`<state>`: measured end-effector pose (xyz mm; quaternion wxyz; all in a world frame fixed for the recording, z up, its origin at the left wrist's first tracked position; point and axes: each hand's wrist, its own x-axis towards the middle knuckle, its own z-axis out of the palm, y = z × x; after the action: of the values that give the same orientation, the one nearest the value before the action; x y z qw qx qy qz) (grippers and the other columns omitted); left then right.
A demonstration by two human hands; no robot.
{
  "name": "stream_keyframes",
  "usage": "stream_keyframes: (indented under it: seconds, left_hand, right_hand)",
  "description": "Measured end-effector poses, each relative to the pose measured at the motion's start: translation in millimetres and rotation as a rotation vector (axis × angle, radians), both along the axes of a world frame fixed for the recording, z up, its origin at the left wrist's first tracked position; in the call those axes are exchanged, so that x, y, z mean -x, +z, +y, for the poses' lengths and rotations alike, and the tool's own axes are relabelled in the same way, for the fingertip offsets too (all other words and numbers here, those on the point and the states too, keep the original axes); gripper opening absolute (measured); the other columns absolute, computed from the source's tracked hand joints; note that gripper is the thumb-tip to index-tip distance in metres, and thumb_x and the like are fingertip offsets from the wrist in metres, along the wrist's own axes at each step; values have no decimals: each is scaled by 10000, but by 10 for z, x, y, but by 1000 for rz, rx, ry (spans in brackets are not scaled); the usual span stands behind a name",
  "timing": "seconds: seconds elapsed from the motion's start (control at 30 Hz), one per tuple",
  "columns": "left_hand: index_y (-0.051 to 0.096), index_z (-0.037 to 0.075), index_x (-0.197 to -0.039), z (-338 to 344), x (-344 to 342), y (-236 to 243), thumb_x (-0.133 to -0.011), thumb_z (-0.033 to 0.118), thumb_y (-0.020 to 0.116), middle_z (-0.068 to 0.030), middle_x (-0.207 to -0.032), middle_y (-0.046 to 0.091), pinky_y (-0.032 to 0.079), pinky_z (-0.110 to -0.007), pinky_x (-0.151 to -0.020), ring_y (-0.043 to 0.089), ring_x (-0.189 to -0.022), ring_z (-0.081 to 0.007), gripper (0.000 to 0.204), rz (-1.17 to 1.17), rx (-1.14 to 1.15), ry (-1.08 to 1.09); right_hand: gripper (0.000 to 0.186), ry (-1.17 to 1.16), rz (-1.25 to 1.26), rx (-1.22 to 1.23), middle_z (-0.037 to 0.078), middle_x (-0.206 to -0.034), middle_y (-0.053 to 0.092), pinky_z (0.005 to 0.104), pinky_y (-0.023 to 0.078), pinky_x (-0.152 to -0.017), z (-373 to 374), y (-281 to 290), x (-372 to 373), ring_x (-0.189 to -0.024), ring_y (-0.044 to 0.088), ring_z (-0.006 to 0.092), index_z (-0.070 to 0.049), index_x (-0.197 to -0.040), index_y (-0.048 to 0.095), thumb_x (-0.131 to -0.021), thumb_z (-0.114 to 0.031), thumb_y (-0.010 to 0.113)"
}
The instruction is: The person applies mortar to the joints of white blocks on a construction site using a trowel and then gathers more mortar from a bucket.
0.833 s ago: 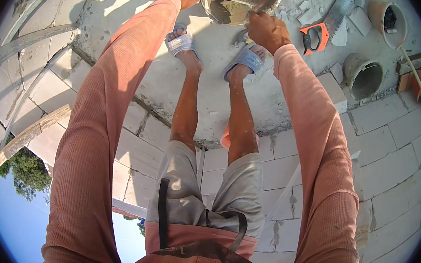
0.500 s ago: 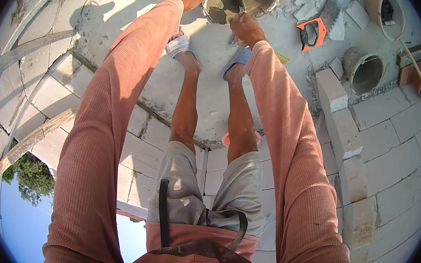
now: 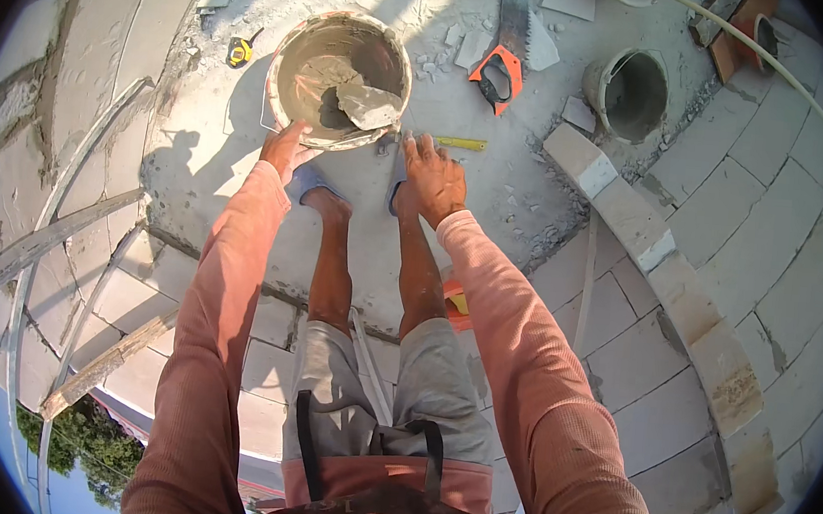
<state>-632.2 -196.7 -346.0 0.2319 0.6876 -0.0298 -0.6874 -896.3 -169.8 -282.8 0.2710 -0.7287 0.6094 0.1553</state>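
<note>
- Grey mortar lies in the round bucket ahead of the feet; a flat, mortar-coated piece (perhaps a trowel blade) rests inside, toward the right.
- Left hand: at the bucket's near rim, fingers curled; whether it pinches rim or wire handle, I cannot tell.
- Right hand: fingers slightly spread, near a yellow bar; the palm is hidden, so its grip is unclear.
- Likely risk: a one-sided pull at the rim could tip the bucket, slopping mortar onto the blue sandals.
- Edges: the handsaw ahead has teeth facing right; the tape measure lies left.
- Sideways room: concrete floor between right hand and block row.
</note>
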Motion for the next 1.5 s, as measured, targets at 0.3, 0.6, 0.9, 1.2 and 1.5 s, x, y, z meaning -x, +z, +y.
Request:
stream_keyframes:
  seconds: [0.3,0.6,0.9,1.2,1.5]
  left_hand:
    - [516,31,-1194,-414,-190,1325,-936,289,601,-146,-1112,622,563,-438,-902,659,-1017,-302,374,15,-25,-120]
    - [513,22,-1164,-1667,108,1625,-975,228,542,-162,-1137,627,615,-384,-851,688,-979,-295,281,103,95,-76]
    - [523,10,-1207,-2969,457,1830,-906,207,609,-140,-1139,624,589,-375,-868,681,-1007,-267,370,6,92,-94]
    - [530,13,-1221,-4561,602,2229,-851,112,628,-100,-1057,651,615,-399,-811,698,-911,-273,395,159,41,-92]
    - [580,52,-1185,-5846,465,2477,-927,298,608,-86,-1167,636,519,-371,-922,624,-1093,-225,357,-60,84,-64]
  right_hand:
    - [630,61,-1,120,42,-1101,582,421,454,-810,-89,1119,1451,-928,564,256,-288,-1442,448,-869,-44,541]
    - [590,-217,126,146,58,-1076,571,417,476,-834,-464,1843,2184,-955,595,270,-239,-1418,493,-854,-99,595]
    - [428,-1064,-1007,-565,61,-863,625,303,489,-567,-2306,2069,1395,-704,622,168,-74,-1142,632,-928,-443,654]
    - [527,-1217,-927,-734,6,-666,551,256,414,-480,-3668,2484,1622,-513,502,100,-56,-946,658,-894,-580,642]
    - [425,-1634,-645,-231,-5,-617,510,269,380,-427,-3982,3181,2357,-438,473,104,-66,-862,582,-859,-464,730]
